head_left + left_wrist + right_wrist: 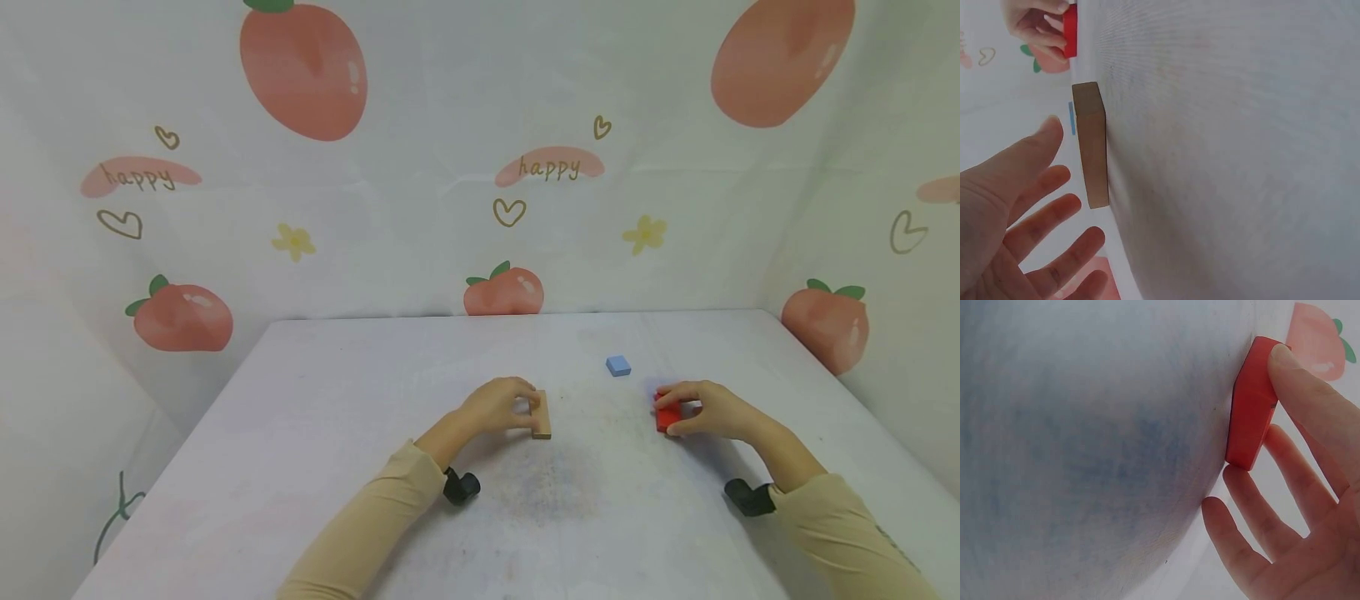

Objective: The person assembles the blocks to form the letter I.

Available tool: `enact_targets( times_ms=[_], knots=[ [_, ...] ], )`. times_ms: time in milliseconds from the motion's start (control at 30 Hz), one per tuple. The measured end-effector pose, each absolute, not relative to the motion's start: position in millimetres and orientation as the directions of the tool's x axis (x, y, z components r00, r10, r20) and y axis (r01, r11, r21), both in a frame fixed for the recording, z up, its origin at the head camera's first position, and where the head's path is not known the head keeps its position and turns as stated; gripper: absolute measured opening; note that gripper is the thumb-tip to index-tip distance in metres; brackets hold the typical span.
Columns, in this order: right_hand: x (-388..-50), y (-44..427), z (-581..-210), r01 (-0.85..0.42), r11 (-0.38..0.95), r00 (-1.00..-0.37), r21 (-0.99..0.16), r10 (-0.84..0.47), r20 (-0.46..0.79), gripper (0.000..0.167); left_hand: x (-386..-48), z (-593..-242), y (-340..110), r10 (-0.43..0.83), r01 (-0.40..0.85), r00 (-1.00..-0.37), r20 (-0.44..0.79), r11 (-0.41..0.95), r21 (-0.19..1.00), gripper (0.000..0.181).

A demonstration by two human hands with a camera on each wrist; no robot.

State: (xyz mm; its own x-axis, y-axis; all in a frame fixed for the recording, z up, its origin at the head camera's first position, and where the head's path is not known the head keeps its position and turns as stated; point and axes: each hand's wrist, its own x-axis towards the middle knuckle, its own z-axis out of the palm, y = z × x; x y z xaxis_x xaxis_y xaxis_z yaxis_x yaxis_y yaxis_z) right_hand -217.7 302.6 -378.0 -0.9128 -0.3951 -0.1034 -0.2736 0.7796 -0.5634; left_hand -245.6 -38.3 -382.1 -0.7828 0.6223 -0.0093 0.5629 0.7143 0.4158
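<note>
A narrow wooden block (542,423) lies on the table, with the left hand (497,406) beside its left side. In the left wrist view a gap shows between that hand's spread, relaxed fingers (1047,219) and the wooden block (1092,153). The right hand (712,410) pinches a red block (666,416) resting on the table. From the right wrist, the thumb lies against one end of the red block (1250,409), with fingers (1291,478) around its side and other end.
A small blue block (618,366) lies farther back, between the wooden and red blocks. The white table (360,367) ends at a back edge against a fruit-patterned cloth (405,167). Each wrist wears a black camera, the left one (461,487) close above the table.
</note>
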Motion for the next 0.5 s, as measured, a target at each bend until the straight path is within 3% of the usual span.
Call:
enact_targets(
  times_ms=[200, 500],
  knots=[
    [-217.3, 302.4, -377.4, -0.281, 0.775, -0.911, -0.566, -0.401, -0.098, 0.036, -242.4, -380.8, -37.8, 0.629, 0.572, -0.778, -0.011, 0.715, 0.403, 0.033],
    [-217.9, 302.9, -377.9, -0.277, 0.780, -0.912, -0.561, -0.398, -0.104, 0.036, -240.4, -381.0, -36.3, 0.603, 0.545, -0.797, -0.018, 0.733, 0.406, 0.033]
  ],
)
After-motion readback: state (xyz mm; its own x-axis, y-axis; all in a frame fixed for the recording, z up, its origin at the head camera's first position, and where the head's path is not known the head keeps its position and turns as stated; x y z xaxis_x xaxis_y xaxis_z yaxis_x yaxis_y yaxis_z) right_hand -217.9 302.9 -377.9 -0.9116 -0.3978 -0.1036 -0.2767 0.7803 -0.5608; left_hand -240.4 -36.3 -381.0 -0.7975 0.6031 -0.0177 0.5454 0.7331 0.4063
